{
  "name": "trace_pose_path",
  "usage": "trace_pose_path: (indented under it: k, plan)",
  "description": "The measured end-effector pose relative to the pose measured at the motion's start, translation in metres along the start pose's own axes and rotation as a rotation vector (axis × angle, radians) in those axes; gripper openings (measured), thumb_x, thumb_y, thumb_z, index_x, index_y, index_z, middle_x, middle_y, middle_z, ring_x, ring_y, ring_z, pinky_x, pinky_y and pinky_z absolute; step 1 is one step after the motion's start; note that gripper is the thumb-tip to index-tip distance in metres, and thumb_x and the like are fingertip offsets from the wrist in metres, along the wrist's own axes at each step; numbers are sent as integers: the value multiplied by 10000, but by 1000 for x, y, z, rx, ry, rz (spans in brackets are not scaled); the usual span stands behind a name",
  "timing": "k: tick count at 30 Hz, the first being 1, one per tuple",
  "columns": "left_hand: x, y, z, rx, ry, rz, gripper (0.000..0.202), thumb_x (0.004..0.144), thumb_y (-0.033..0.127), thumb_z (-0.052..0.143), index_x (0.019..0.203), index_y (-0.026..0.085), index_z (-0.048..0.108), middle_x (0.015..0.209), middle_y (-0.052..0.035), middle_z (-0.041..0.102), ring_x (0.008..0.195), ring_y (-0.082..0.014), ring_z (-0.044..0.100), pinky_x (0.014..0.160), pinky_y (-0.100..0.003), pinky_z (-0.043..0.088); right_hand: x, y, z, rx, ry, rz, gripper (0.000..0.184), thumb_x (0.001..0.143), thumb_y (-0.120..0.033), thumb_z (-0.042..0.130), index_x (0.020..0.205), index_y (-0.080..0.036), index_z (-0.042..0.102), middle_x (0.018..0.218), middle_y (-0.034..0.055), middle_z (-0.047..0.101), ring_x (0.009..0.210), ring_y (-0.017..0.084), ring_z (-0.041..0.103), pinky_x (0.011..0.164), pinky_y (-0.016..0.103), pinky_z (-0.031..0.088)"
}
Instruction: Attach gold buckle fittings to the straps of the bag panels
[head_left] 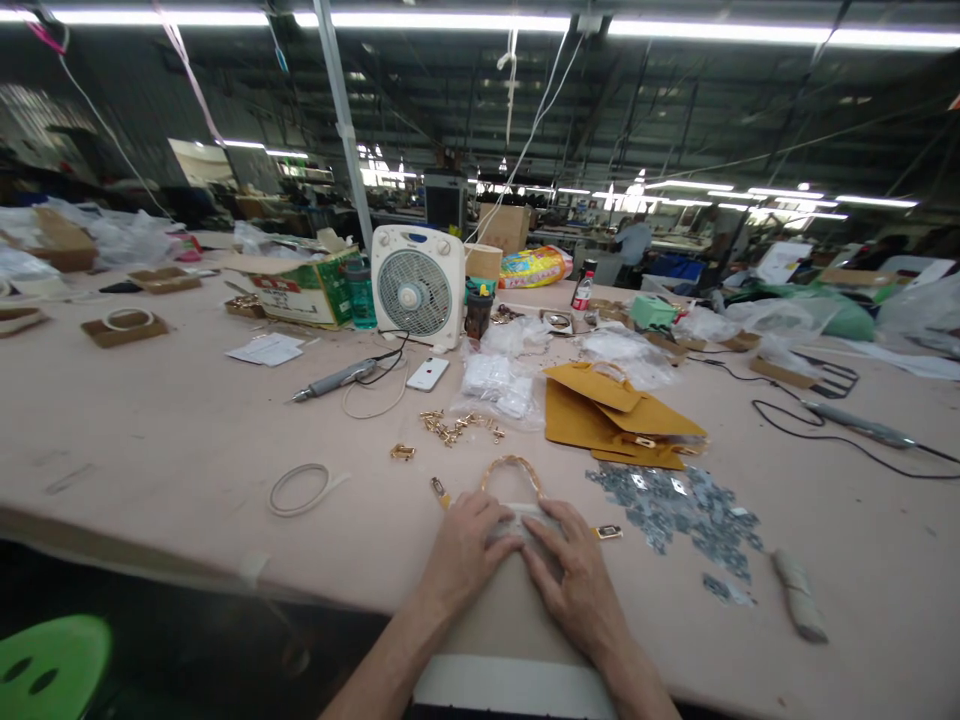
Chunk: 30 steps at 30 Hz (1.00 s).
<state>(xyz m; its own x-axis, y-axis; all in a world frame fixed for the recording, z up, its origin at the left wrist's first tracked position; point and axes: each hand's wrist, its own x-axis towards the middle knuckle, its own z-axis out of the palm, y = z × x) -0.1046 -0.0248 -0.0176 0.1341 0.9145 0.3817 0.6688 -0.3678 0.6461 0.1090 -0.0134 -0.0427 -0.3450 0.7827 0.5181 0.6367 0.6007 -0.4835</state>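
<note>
Between my forearms lies a pale bag panel (499,610) at the front edge of the table, reaching toward me. A braided tan handle (512,463) arches up beyond its far end. My left hand (469,545) rests on the panel's far left part, fingers extended over it. Opposite, my right hand (571,560) lies on the far right part with its fingers spread; the two thumbs nearly meet. Yellow straps with metal fittings stick out on both sides, one left fitting (438,487) and one right fitting (609,532). Part of the panel is hidden under my hands.
Flat metal plates (682,510) lie scattered at right, near a yellow bag (622,415) and a rolled cloth (799,596). Beyond are gold screws (454,428), a phone (428,374), a fan (417,285) and an electric screwdriver (334,381). A cord coil (300,490) lies left.
</note>
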Motion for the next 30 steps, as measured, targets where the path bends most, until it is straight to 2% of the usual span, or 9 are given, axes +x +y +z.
trace_pose_path:
  k: [5, 10, 13, 18, 21, 25, 27, 30]
  plan:
    - [8, 4, 6, 36, 21, -20, 155, 891, 322, 783, 1033, 260, 769, 1019, -57, 694, 992, -265, 615, 901, -416, 504, -2, 3, 5, -26, 38, 28, 362, 983, -337, 637, 1338, -370, 699, 1449, 81, 603, 1367, 336, 528, 1147, 599, 443]
    - [10, 1, 15, 86, 49, 59, 145, 954, 383, 690, 1022, 287, 775, 1032, -70, 691, 1004, -271, 636, 901, -419, 533, -2, -1, 1, -48, 55, 61, 346, 994, -307, 636, 1330, -366, 695, 1454, 79, 601, 1367, 320, 526, 1144, 590, 446]
    - [10, -10, 22, 123, 95, 139, 216, 966, 472, 650, 1051, 316, 773, 1044, -64, 698, 1006, -278, 650, 902, -421, 548, -1, -7, -6, -57, 47, 89, 350, 977, -288, 666, 1316, -373, 692, 1465, 70, 597, 1370, 315, 524, 1143, 591, 447]
    - [19, -39, 34, 191, 199, 397, 328, 1003, 542, 548, 1102, 336, 783, 1112, -52, 741, 975, -266, 696, 865, -391, 574, 2, -8, -14, -3, 47, 132, 447, 910, -302, 753, 1344, -355, 660, 1478, 62, 596, 1391, 315, 518, 1177, 595, 417]
    - [23, -49, 35, 260, 164, 541, 350, 1028, 505, 494, 1124, 336, 786, 1121, -46, 770, 995, -268, 714, 856, -385, 589, 0, -6, -19, 96, 144, 136, 544, 857, -309, 794, 1377, -324, 636, 1441, 68, 628, 1361, 300, 554, 1187, 557, 425]
    - [24, -55, 33, 371, 139, 677, 351, 1039, 399, 455, 1135, 351, 789, 1128, -29, 793, 1055, -284, 712, 878, -409, 591, -7, 1, -34, 262, 347, 221, 397, 949, -293, 661, 1346, -284, 663, 1330, 68, 694, 1269, 245, 629, 1133, 439, 504]
    - [23, -58, 33, 402, 127, 724, 357, 1032, 352, 446, 1140, 366, 787, 1138, -13, 797, 1077, -284, 709, 892, -409, 589, -12, 15, -48, 261, 457, 293, 319, 992, -290, 597, 1297, -268, 690, 1289, 70, 712, 1239, 232, 645, 1110, 409, 516]
    - [23, -64, 34, 433, 123, 697, 368, 1026, 353, 439, 1161, 367, 781, 1146, -12, 794, 1077, -277, 708, 898, -398, 591, -24, 54, -78, 123, 607, 387, 276, 1022, -314, 557, 1239, -253, 717, 1253, 78, 723, 1213, 234, 648, 1104, 424, 502]
